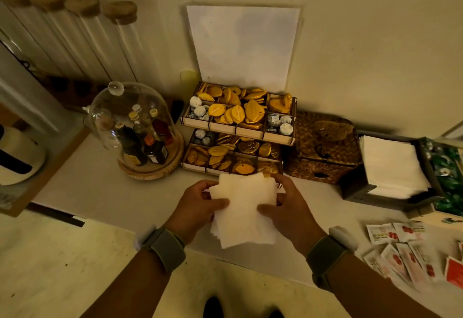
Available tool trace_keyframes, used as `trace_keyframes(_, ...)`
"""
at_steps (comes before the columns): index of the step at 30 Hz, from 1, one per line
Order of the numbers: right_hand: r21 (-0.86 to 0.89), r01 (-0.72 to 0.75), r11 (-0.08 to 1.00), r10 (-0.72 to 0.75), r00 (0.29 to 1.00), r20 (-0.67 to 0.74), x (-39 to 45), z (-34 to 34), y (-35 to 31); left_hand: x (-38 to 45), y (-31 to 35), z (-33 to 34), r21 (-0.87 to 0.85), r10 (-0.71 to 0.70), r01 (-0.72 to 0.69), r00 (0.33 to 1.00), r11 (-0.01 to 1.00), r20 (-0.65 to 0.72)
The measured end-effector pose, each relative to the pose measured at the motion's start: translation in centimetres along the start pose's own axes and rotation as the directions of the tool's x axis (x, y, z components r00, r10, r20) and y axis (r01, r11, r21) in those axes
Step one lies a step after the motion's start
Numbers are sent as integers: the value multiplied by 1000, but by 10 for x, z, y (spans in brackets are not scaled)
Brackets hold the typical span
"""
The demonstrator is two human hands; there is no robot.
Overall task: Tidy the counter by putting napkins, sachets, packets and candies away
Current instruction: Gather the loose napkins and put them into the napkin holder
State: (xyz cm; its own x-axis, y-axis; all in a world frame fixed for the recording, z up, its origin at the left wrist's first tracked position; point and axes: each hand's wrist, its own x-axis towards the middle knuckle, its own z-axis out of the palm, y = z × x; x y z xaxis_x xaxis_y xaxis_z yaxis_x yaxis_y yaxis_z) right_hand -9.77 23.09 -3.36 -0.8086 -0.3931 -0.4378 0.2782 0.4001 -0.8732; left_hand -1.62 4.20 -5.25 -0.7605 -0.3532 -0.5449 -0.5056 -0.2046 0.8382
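A loose stack of white napkins (pixel 244 208) is held above the counter's front edge, tilted and uneven. My left hand (pixel 200 207) grips its left side with the thumb on top. My right hand (pixel 288 205) grips its right side the same way. To the right stands a grey holder (pixel 355 190) with a neat pile of white napkins (pixel 393 167) in it. White sachets with red print (pixel 406 252) lie scattered on the counter at the lower right. A two-tier wooden organiser (pixel 240 128) at the back holds gold-wrapped and white-wrapped candies.
A glass dome (pixel 130 120) over small bottles stands on a wooden base at the left. A woven basket (pixel 325 152) sits between the organiser and the napkin holder. A box of green packets (pixel 448 167) is at the far right. Tall corked glass tubes (pixel 100 42) lean on the wall.
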Motion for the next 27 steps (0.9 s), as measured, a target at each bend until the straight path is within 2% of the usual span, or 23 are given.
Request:
trace_keyframes(4,-208,-24,978,22,1000,-12,9,14,22,15,-5,0,219,60,-48,997,974,-51)
trace_keyframes(7,-394,-38,918,30,999,-27,18,13,29,21,-11,2,462,111,-64,991,885,-76)
trace_keyframes(9,-461,-49,886,38,999,-32,23,10,32,23,-13,3,548,137,-74,988,833,-74)
trace_keyframes(11,-470,-71,880,67,997,-27,27,8,33,25,-12,3,539,144,-80,986,838,-79)
trace_keyframes(15,-441,-92,893,95,995,-15,31,9,32,29,-7,3,417,104,-60,991,907,-86)
trace_keyframes(20,-464,-110,879,114,993,-19,31,12,33,29,-6,2,342,49,-45,999,939,-1)
trace_keyframes(23,-493,-79,866,72,997,-32,26,16,34,27,-6,1,331,38,-63,996,942,83)
trace_keyframes(27,-456,32,889,-69,995,-65,15,18,39,19,-12,2,296,37,-76,990,952,137)
